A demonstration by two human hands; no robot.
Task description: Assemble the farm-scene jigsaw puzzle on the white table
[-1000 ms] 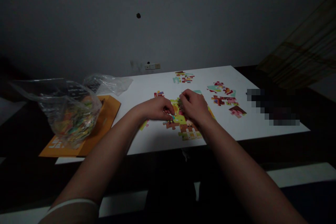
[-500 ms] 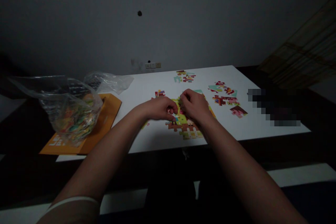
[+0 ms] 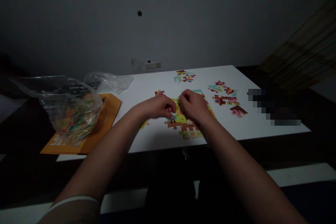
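Our left hand [image 3: 160, 107] and right hand [image 3: 193, 106] curl, grips pinched, over the knobby cardboard joined puzzle [image 3: 187, 126] lying mid-table [image 3: 157, 136]; we cannot tell what they clasp. A crinkly clear bag [image 3: 69, 112] rests left.

We see a dim, underexposed room; the white surface [image 3: 162, 84] is the brightest area, lit softly with no glare. Toward six o'clock everything sinks into near-black shadow. A pixelated patch sits at three o'clock. Corners darken, and fine detail looks soft and grainy.
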